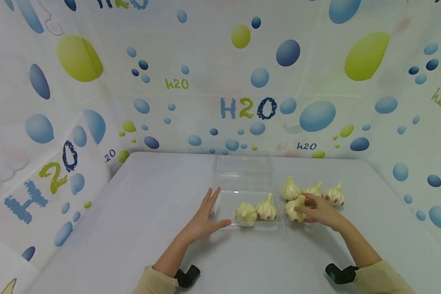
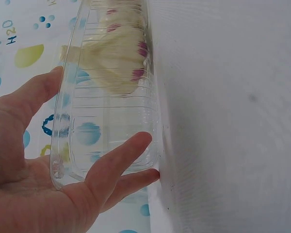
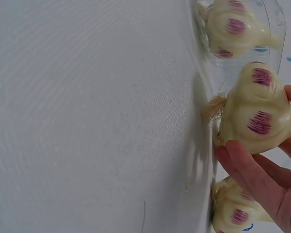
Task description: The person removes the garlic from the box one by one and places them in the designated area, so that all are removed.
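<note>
My right hand [image 1: 324,211] pinches a garlic bulb [image 1: 294,209] between thumb and fingers, just right of a clear plastic box [image 1: 226,204]. In the right wrist view the held bulb [image 3: 257,114] shows purple patches and a tuft of dry roots. Two more bulbs lie inside the box, one pale bulb [image 1: 246,213] and one with its stem up [image 1: 267,207]. At the box's left end is my left hand [image 1: 203,222], fingers spread. The left wrist view has its thumb at the box rim [image 2: 63,121] and its fingers along the end wall.
Behind the right hand stand three garlic bulbs: one nearest the box [image 1: 290,189], a partly hidden one [image 1: 312,188] and one farthest right [image 1: 334,194]. The box's clear lid [image 1: 242,166] lies folded back toward the patterned curtain [image 1: 206,53]. A white cloth covers the table [image 1: 150,196].
</note>
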Demonstrator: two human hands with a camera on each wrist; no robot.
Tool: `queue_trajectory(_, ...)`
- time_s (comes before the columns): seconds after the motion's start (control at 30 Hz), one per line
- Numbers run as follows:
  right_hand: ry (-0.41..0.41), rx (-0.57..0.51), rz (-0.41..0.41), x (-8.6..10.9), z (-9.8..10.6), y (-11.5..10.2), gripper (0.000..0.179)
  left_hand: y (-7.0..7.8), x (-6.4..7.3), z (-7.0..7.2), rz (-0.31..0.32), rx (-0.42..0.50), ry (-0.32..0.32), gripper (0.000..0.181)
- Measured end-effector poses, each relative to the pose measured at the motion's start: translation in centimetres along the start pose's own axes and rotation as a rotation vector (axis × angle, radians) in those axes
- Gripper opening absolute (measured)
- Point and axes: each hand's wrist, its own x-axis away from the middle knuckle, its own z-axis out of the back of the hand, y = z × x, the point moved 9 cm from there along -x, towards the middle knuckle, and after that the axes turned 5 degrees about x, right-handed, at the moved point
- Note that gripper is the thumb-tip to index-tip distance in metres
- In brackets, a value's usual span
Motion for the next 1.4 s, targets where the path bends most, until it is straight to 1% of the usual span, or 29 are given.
queue_trajectory(0.13,-0.014,0.001,-0.016,0.03,-0.09,0.06,0.08,0.04,-0.02,-0.01,-0.002,-0.001,-0.001,0.093)
queue_trajectory(0.33,-0.033,-0.049,-0.05,-0.19,-0.14,0.35,0.08,0.06,-0.12,-0.05,-0.012,-0.007,-0.003,0.093)
queue_trajectory(0.47,-0.032,-0.043,-0.066,-0.31,-0.22,0.61,0.082,0.06,-0.11,-0.01,-0.01,-0.007,-0.002,0.093)
queue_trajectory(0.6,-0.023,-0.02,-0.067,-0.44,-0.28,0.83,0.081,0.13,-0.1,-0.01,-0.013,-0.007,-0.004,0.093)
queue_trajectory(0.87,-0.004,-0.002,-0.03,-0.7,-0.23,0.59,0.069,0.16,-0.06,0.0,-0.014,-0.007,-0.005,0.093)
queue_trajectory(1.1,0.035,0.006,-0.028,-0.7,-0.06,0.51,0.07,0.08,-0.03,0.02,-0.012,-0.015,-0.005,0.093)
queue_trajectory(1.4,0.043,0.005,-0.032,-0.61,-0.02,0.5,0.067,-0.16,-0.03,0.01,-0.007,-0.009,-0.006,0.093)
